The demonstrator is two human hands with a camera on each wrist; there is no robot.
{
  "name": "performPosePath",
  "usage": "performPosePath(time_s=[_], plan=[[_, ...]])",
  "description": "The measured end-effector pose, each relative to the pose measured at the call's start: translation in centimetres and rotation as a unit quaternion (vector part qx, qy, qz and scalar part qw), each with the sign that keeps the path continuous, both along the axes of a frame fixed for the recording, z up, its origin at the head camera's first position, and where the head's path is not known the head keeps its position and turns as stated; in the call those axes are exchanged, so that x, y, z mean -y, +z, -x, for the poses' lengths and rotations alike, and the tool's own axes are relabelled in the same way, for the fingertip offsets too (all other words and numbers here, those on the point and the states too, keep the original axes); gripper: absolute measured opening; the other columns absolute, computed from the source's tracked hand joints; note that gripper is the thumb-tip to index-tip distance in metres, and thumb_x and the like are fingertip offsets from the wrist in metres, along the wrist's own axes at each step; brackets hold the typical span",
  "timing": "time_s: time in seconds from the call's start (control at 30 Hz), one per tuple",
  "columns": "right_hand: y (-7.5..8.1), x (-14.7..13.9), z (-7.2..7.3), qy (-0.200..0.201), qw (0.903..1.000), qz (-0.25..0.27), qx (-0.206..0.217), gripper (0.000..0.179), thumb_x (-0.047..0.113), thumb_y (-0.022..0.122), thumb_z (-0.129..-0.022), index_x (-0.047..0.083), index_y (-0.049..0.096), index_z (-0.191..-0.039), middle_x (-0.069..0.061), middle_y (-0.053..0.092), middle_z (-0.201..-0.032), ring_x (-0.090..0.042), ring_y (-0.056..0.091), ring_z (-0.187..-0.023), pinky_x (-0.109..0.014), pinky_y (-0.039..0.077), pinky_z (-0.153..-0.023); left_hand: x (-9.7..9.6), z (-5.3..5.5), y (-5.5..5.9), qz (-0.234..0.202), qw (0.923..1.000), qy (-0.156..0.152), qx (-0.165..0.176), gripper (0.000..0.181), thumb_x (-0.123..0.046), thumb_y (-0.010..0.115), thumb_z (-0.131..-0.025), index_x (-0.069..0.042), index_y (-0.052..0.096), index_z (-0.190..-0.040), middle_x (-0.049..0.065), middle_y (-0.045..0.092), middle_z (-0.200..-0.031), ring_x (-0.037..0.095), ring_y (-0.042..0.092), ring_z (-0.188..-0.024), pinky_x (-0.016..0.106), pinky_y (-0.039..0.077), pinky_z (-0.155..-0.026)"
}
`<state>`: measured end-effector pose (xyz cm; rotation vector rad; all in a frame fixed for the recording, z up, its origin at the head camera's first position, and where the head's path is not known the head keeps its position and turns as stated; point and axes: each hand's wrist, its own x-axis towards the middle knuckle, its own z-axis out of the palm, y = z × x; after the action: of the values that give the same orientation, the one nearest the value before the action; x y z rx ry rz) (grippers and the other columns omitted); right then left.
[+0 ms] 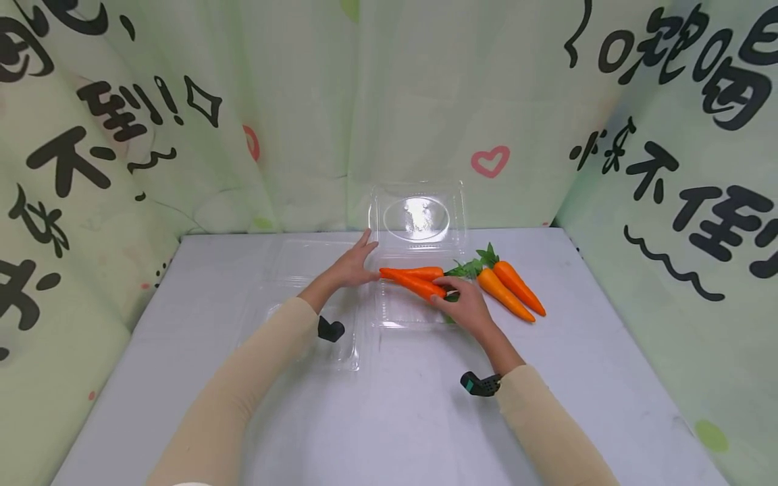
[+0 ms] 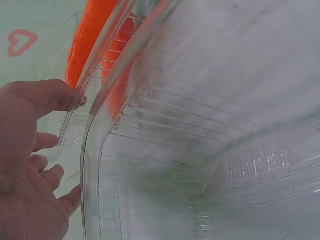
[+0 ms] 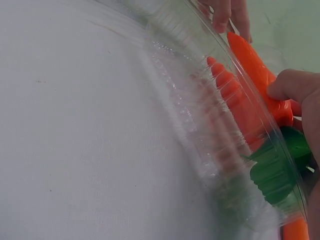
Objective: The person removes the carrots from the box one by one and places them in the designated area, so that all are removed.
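Observation:
A clear plastic clamshell box [image 1: 395,316] lies with its lid [image 1: 419,246] raised at the back. My right hand [image 1: 467,305] pinches an orange toy carrot [image 1: 413,282] near its leafy end, over the box. A second carrot [image 1: 425,272] lies in the box behind it; in the right wrist view its orange body [image 3: 227,87] shows through the plastic wall. My left hand [image 1: 352,266] is at the box's left side, fingers spread, its thumb at the rim [image 2: 90,120] close to the held carrot's tip.
Right of the box lie two more carrots, one nearer [image 1: 504,295] and one farther [image 1: 519,287], leaves toward the back. Another clear plastic box [image 1: 346,358] lies on the left, partly under my left forearm. Printed curtains [image 1: 413,121] surround the white table [image 1: 401,418].

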<state>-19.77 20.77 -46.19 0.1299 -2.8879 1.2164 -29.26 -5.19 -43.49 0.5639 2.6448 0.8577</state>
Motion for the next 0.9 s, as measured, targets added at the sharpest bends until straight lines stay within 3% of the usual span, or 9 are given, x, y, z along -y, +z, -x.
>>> performPosePath(time_s=[0.43, 0.9], plan=[[-0.13, -0.15, -0.26, -0.015, 0.9997, 0.019, -0.002, 0.038, 0.025, 0.069, -0.089, 0.012, 0.063, -0.124, -0.011, 0.064, -0.121, -0.027, 0.058, -0.106, -0.043, 0.054, -0.095, 0.0, 0.13, -0.09, 0.021, 0.9997, -0.006, 0.006, 0.075, -0.027, 0.064, -0.09, -0.012, 0.027, -0.153, 0.005, -0.003, -0.165, 0.032, 0.022, -0.149, 0.051, 0.028, -0.118], [0.33, 0.11, -0.4, -0.022, 0.9993, 0.021, -0.02, 0.037, 0.024, 0.069, -0.089, 0.013, 0.063, -0.124, -0.01, 0.065, -0.118, -0.026, 0.056, -0.107, -0.043, 0.053, -0.096, 0.1, 0.04, -0.27, -0.003, 0.9999, -0.015, -0.002, 0.072, -0.022, 0.064, -0.09, -0.013, 0.03, -0.152, 0.007, -0.007, -0.165, 0.035, 0.025, -0.147, 0.053, 0.032, -0.115]])
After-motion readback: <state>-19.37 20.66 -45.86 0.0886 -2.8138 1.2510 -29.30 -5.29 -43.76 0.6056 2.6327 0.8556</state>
